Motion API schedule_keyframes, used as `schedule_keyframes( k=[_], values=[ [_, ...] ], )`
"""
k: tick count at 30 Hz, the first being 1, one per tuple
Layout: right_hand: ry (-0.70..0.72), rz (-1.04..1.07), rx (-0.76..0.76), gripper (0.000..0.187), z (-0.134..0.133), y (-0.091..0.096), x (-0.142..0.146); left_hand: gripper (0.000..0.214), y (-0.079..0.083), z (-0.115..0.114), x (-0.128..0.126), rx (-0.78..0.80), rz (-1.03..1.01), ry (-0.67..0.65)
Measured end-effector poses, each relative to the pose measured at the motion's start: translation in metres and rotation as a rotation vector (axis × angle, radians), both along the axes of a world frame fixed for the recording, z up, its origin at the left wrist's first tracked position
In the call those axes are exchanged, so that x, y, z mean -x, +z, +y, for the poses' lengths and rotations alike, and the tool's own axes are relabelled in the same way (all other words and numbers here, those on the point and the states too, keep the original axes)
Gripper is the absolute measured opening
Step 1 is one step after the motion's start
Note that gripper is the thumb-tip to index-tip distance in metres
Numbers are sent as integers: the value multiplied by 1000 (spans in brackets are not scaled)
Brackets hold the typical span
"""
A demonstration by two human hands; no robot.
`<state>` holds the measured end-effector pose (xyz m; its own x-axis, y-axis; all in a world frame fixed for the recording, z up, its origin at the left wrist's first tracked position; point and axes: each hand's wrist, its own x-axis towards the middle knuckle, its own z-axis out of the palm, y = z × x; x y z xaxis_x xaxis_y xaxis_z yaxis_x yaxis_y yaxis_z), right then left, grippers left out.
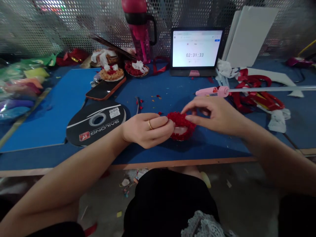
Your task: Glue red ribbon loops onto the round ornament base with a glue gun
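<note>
A small round ornament covered in crinkly red material (189, 126), with a pale middle, is held just over the near part of the blue table. My left hand (150, 130), with a ring on one finger, is closed on its left edge, the fingertips partly hidden. From the right, my right hand (217, 115) pinches its upper right edge between thumb and forefinger. Behind my right hand lies a pink glue gun (212, 92) with a long clear glue stick in its back. Left of my left hand rests a black ribbon spool (111, 126) with a white label.
A phone (106, 89) lies beyond the spool, near round ornaments with white bows (112, 74). A pink bottle (140, 36) and a tablet (197, 49) stand at the back. Red ribbon (256, 80) is heaped at right. Plastic-bagged coloured pieces (22, 85) lie far left.
</note>
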<state>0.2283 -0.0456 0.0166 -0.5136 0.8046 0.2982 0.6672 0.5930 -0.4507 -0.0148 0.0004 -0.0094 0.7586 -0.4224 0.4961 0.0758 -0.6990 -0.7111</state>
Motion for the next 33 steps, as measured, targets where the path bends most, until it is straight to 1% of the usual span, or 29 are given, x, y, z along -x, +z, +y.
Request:
schedule_keyframes(
  k=[2, 4, 8, 11, 12, 13, 14, 15, 16, 17, 18, 19, 20, 21, 22, 23, 24, 26, 27, 28, 30, 33],
  values=[
    [101, -1, 76, 24, 16, -4, 7, 16, 0, -1, 0, -8, 19, -5],
    [167, 6, 142, 23, 27, -10, 10, 15, -2, 0, 0, -28, 44, -9],
    [200, 31, 192, 18, 31, -17, 11, 19, -5, 2, 0, -60, 89, 3],
    [210, 35, 203, 17, 29, -18, 11, 18, -5, 3, -2, 7, 116, -47],
    [209, 34, 206, 16, 29, -18, 11, 18, -5, 3, -4, 72, 132, -67],
    [207, 32, 207, 15, 30, -18, 11, 18, -4, 2, -5, 185, 146, -74],
    [207, 30, 206, 14, 30, -18, 11, 18, -3, 2, -7, 354, 108, -83],
    [209, 28, 203, 12, 31, -19, 11, 16, -3, 1, -9, 564, 38, -78],
    [214, 27, 193, 11, 31, -20, 11, 16, -2, 1, -9, 773, -20, -54],
    [219, 29, 177, 10, 32, -21, 11, 15, -2, 1, -10, 940, -86, -26],
    [223, 37, 155, 9, 32, -22, 11, 16, -1, 1, -9, 1002, -49, 33],
    [224, 52, 129, 8, 32, -24, 11, 19, -1, 2, -8, 952, 34, 87],
    [222, 72, 103, 7, 32, -27, 11, 24, -2, 4, -6, 824, 97, 128],
    [213, 91, 81, 6, 31, -29, 11, 26, -3, 6, -4, 672, 120, 140],
    [202, 108, 64, 6, 30, -32, 11, 25, -5, 8, -2, 544, 66, 123],
    [192, 118, 53, 6, 29, -34, 12, 21, -7, 10, 0, 473, -23, 107],
    [185, 122, 44, 5, 28, -37, 13, 16, -9, 12, 1, 466, -122, 103],
    [176, 120, 22, 5, 26, -42, 14, 12, -15, 15, 1, 572, -244, 178],
    [176, 122, 8, 5, 26, -44, 15, 12, -18, 16, 0, 644, -269, 230],
    [173, 126, -5, 4, 25, -46, 16, 14, -20, 16, -1, 710, -267, 281],
    [160, 136, -26, 5, 24, -50, 16, 18, -24, 17, -3, 812, -236, 343],
    [134, 130, -51, 7, 24, -53, 17, 18, -28, 19, -5, 909, -196, 376]
  ],
)
